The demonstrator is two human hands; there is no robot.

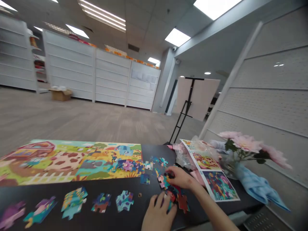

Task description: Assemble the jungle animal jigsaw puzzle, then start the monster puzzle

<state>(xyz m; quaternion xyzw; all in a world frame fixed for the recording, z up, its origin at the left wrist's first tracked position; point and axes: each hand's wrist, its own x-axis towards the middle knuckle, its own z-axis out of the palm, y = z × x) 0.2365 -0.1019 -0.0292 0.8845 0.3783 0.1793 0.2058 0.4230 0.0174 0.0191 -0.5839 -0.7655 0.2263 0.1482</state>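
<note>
Jigsaw pieces [177, 202] lie heaped just ahead of the hands on a black table [122, 219]; they look like thin, light, stiff card, best lifted by their edges. Left hand [157, 214] rests with fingers [166, 200] spread on the heap. Right hand [180, 178] curls over a dark piece [170, 175], any pinch unclear. A nearly finished puzzle [72, 160] lies farther left

cardboard puzzle pieces [124, 201]: matt | tabletop [72, 224]: smooth | plastic bag [184, 157]: glossy
</note>
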